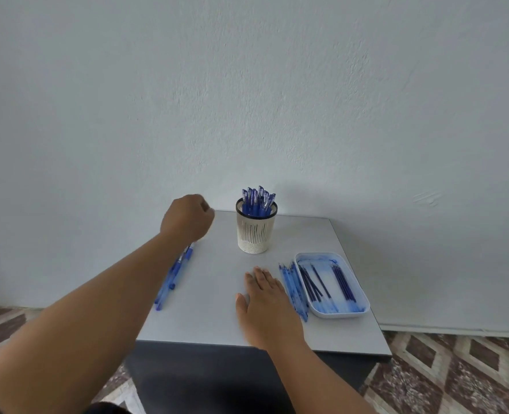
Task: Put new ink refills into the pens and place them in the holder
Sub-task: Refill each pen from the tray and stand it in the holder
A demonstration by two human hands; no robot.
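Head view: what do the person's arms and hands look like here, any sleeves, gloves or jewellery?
Both forearms are bare; the left hand and right hand wear no gloves, and no rings or watch show. A dark bit of clothing shows at the bottom left edge, perhaps a sleeve.

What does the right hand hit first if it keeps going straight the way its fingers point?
Probably nothing on the table: the right hand points up the bare table, passing right of the pen holder and left of the loose refills, toward the wall. Depth is unclear.
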